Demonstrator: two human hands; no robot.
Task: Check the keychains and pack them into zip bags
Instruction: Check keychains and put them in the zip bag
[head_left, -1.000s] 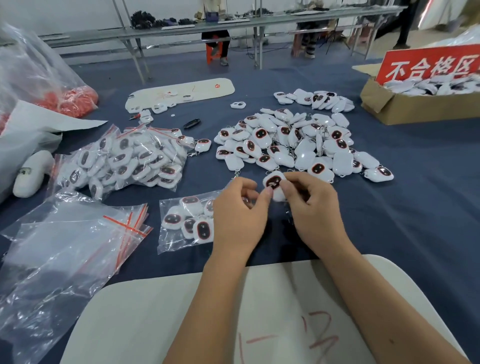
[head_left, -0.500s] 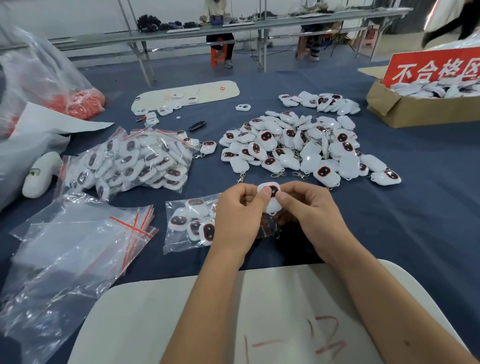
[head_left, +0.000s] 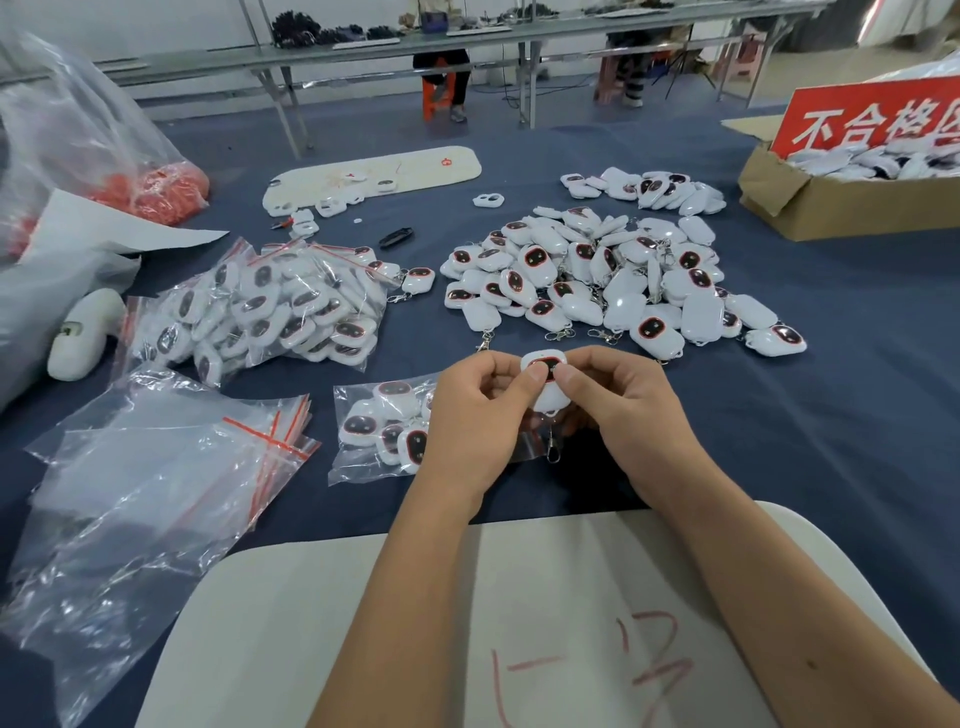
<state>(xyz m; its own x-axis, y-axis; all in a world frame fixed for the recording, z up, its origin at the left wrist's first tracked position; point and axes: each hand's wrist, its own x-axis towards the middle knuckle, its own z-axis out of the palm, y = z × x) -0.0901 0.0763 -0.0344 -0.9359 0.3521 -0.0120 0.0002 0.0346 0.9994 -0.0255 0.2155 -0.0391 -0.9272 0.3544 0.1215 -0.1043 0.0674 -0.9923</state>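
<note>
Left hand (head_left: 475, 415) and right hand (head_left: 623, 410) pinching 1 white keychain (head_left: 545, 382) between thumbs and curled fingers, its clasp (head_left: 554, 451) dangling below. Keychain hovering over part-filled zip bag (head_left: 384, 428), just before loose pile (head_left: 613, 275). Filled bags (head_left: 280, 306) lying left of pile; empty bags (head_left: 156, 467) lying left of part-filled bag.

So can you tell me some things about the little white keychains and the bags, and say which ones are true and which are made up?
1. Both hands pinch one keychain. True: the left hand and right hand hold it together.
2. The half-filled bag lies under the left hand. True.
3. The loose pile is inside the cardboard box. False: it lies on the blue cloth beside the box.
4. The empty zip bags have blue strips. False: the strips are red.
</note>
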